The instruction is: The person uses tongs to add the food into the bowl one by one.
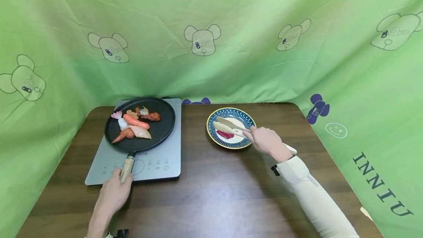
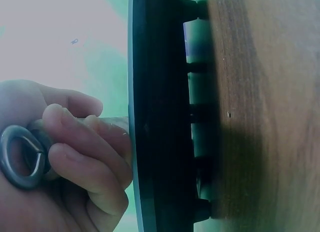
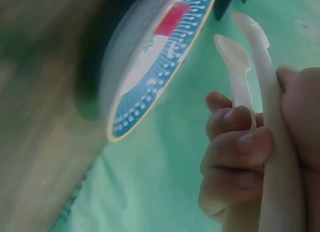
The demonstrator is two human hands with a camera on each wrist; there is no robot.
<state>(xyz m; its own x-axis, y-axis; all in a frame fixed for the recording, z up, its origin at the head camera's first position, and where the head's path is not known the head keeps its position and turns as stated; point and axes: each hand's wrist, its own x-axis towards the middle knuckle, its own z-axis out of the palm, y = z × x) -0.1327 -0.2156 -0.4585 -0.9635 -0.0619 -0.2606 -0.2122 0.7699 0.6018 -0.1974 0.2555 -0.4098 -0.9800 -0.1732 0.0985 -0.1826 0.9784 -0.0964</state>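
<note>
My left hand [image 1: 114,194] grips the pan handle [image 1: 127,166], its fingers curled round it in the left wrist view. The black frying pan [image 1: 162,127] holds several pieces of food, among them an orange-red stick [image 1: 136,122], a pale slice [image 1: 140,132] and a browned drumstick [image 1: 153,116]. My right hand [image 1: 268,141] holds cream tongs [image 3: 277,157], whose two tips stand apart over the blue-patterned plate [image 1: 242,116]. On the plate a dark red piece of food [image 1: 225,134] lies just below the tongs' tips. In the right wrist view the tips are beside the plate, with nothing between them.
Under the pan is a grey induction cooker [image 1: 172,157], with touch marks along its front. It stands on small feet on the brown wooden table [image 1: 211,194]. A green printed cloth [image 1: 158,72] hangs behind the table and at both sides.
</note>
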